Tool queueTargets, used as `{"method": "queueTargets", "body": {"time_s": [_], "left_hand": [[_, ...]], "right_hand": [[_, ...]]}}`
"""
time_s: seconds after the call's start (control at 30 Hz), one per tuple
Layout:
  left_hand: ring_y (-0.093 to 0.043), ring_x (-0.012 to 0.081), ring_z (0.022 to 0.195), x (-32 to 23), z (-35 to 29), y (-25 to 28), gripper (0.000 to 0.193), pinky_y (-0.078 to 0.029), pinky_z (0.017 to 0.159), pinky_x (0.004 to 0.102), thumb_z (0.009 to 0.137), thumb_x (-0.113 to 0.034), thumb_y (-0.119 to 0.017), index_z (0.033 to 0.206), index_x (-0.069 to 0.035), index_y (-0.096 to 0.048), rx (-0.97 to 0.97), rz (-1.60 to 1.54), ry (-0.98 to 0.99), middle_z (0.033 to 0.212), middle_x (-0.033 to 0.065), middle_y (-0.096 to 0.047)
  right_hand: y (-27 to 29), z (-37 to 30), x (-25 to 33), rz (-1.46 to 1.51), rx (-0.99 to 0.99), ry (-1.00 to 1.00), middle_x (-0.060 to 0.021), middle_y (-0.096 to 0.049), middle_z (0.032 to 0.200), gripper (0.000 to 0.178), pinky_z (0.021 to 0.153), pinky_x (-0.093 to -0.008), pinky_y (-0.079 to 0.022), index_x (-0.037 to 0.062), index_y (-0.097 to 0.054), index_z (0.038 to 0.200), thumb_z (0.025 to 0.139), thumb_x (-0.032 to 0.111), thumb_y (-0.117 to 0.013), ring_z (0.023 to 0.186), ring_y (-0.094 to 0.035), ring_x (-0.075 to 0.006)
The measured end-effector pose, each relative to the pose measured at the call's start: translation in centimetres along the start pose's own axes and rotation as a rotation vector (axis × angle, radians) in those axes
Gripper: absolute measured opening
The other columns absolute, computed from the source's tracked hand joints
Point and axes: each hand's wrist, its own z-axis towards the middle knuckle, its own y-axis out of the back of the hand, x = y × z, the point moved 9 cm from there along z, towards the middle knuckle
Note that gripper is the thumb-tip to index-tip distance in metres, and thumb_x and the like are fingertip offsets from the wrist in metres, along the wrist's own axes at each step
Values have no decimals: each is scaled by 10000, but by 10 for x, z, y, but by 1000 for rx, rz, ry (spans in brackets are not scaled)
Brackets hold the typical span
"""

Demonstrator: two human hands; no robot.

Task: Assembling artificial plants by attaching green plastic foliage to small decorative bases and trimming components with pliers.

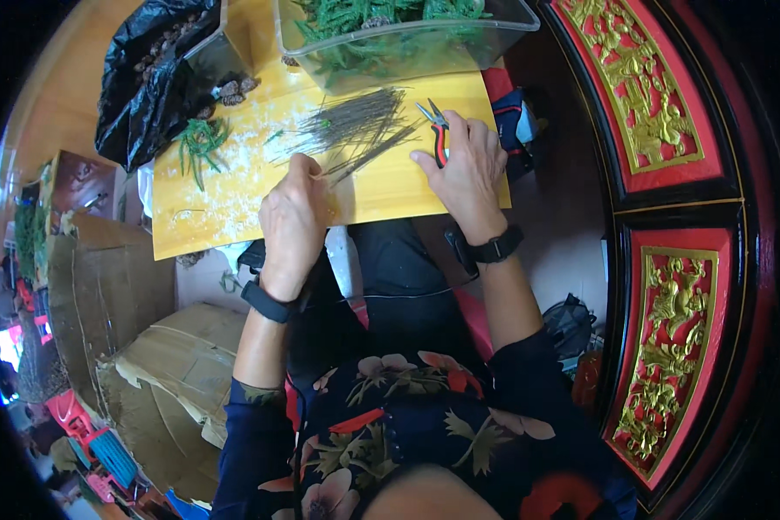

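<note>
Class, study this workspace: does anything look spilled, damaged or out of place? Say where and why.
White flecks litter the left part of the yellow board, as if spilled or shed; what they are is unclear. At lower left, the brown cardboard looks damaged: its edge is torn and ragged.

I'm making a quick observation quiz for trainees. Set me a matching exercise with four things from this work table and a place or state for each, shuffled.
1. Pliers
2. Thin dark stems
3. Clear plastic bin
4. Black plastic bag

A. Filled with green sprigs
B. Held in the right hand
C. Open, with brown cones inside
D. Heaped loosely on the yellow tabletop

Right pairs: 1-B, 2-D, 3-A, 4-C
</note>
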Motion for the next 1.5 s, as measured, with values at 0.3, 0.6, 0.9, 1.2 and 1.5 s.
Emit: {"method": "queueTargets", "body": {"time_s": [0.3, 0.6, 0.9, 1.2, 1.5], "left_hand": [[-601, 132, 607, -22, -8, 18, 195, -454, 529, 268, 851, -46, -628, 999, -17, -503, 81, -621, 50, 732, 79, -604], [-588, 120, 616, 44, 48, 9, 173, -467, 566, 252, 904, -149, -583, 988, -5, -537, 214, -811, 141, 751, 54, -609], [-670, 266, 749, 143, 204, -51, 351, -520, 692, 352, 841, -206, -597, 1154, -48, -576, 47, -278, 191, 859, 173, -672], [-686, 279, 813, 103, 202, -40, 327, -531, 740, 353, 795, -194, -647, 1084, -42, -635, 87, -108, 295, 937, 162, -690], [-621, 113, 867, 46, 78, 15, 221, -485, 800, 239, 810, -1, -677, 1022, 16, -616, -2, -1038, 246, 926, 82, -676]], "right_hand": [[-2, -23, 55, 722, 121, 116, -112, -646, 916, 287, 747, -329, -464, 20, -601, 1091, 866, 192, -644, 872, -616, -231], [-31, -35, 38, 1552, 267, -466, -21, -598, 750, 200, 583, -212, -439, 41, -588, 1025, 986, 205, -481, 644, -563, -81], [-37, -49, 45, 1466, 387, -493, 71, -329, 636, 204, 438, -151, -227, 56, -563, 1065, 998, 220, -462, 516, -263, 0], [-35, -45, 48, 1420, 355, -345, 68, -370, 656, 214, 459, -153, -252, 43, -579, 1073, 993, 210, -473, 561, -317, -9], [-16, -42, 48, 1179, 114, -141, 7, -539, 714, 116, 540, -181, -396, 3, -609, 1010, 941, 51, -530, 649, -496, -48]]}}
